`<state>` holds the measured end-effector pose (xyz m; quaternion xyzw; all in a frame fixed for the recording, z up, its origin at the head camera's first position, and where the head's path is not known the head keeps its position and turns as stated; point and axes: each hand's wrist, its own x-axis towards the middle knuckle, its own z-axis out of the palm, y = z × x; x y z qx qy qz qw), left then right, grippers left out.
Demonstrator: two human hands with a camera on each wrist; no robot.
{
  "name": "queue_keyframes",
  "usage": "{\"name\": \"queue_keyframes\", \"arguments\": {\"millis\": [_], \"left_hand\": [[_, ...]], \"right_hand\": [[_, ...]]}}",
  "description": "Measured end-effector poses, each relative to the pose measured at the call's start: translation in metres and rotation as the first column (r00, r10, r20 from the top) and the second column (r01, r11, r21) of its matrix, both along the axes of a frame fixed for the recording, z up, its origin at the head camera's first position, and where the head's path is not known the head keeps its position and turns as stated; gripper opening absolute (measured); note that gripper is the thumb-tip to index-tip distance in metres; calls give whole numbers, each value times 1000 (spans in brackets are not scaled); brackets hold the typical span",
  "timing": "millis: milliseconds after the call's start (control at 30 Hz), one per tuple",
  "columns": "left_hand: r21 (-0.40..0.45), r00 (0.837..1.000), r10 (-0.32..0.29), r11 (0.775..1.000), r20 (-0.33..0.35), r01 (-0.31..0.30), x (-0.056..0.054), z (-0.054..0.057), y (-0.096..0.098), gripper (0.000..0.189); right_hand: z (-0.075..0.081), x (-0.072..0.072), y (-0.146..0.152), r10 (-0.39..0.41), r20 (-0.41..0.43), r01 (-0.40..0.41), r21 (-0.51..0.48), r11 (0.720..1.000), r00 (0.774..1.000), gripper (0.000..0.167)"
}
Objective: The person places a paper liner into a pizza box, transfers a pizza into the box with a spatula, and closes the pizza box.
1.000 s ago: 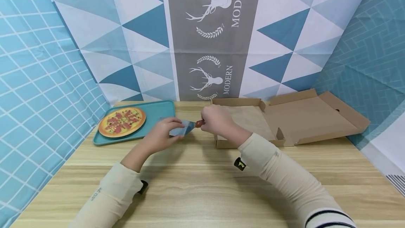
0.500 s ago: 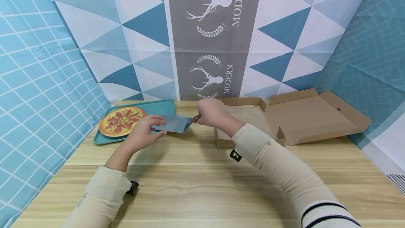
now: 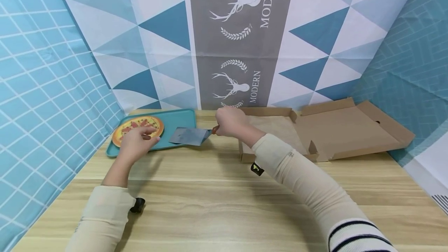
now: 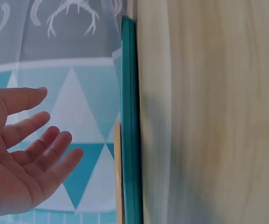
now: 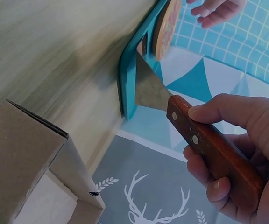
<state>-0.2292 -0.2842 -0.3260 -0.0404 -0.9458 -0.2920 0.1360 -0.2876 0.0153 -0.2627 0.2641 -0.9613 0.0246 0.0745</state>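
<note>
In the head view, my right hand (image 3: 231, 121) grips the brown wooden handle (image 5: 214, 154) of a flat metal spatula (image 3: 189, 135). Its wide blade points left, overlapping the right part of a teal tray (image 3: 178, 116). A round pizza (image 3: 155, 123) lies on the tray's left side. My left hand (image 3: 136, 143) hovers in front of the pizza, covering part of it. The left wrist view shows that hand (image 4: 31, 163) with fingers spread and loosely bent, nothing in them, beside the tray's rim (image 4: 130, 140).
An open cardboard pizza box (image 3: 244, 154) stands right of the tray, lined with brown paper (image 3: 276, 127). Its lid (image 3: 350, 131) is folded out to the right. The wooden table (image 3: 210, 205) stretches in front, with patterned cloth walls (image 3: 238, 49) behind.
My left hand has moved left, away from the spatula blade and over to the pizza. The right hand has shifted slightly left with the spatula, whose blade now reaches over the tray.
</note>
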Motion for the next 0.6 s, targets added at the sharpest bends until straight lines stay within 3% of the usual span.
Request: {"name": "queue_keyframes", "arguments": {"millis": [333, 600], "left_hand": [[34, 992, 122, 992, 23, -123, 4, -1, -27, 44], [109, 973, 206, 970, 106, -217, 6, -2, -47, 48]], "right_hand": [[-3, -7, -6, -10, 25, 10, 8, 1000, 1000, 30], [-4, -9, -10, 8, 14, -9, 20, 1000, 1000, 26]]}}
